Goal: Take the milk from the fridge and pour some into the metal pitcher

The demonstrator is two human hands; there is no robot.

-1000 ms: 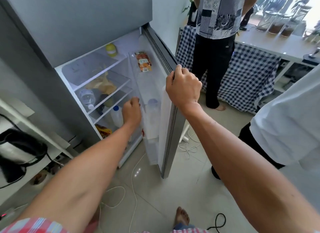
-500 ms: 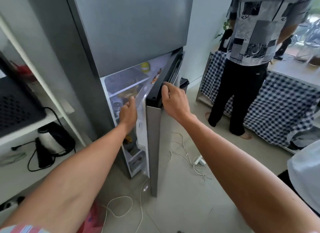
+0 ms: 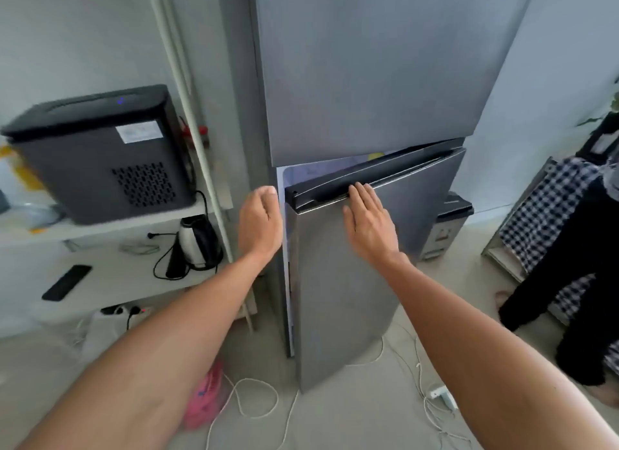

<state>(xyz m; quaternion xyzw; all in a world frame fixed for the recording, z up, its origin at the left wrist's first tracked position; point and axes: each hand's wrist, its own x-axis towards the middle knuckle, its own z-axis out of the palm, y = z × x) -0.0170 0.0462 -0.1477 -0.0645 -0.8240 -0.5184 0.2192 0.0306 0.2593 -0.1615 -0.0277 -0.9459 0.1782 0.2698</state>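
The grey fridge stands straight ahead. Its lower door is ajar by a narrow gap on the left side. My right hand lies flat on the door front, fingertips at the dark top handle strip, holding nothing. My left hand is at the left edge of the gap, fingers extended and empty. A sliver of lit fridge interior shows above the door. No milk or metal pitcher is in sight.
A white shelf unit to the left carries a black appliance, a kettle and a remote. Cables and a pink bag lie on the floor. A person stands at right by a checked cloth.
The lower fridge door has swung from wide open to almost shut. My right hand shifted from gripping the door edge to lying flat on its front. My left hand has come out of the fridge, empty.
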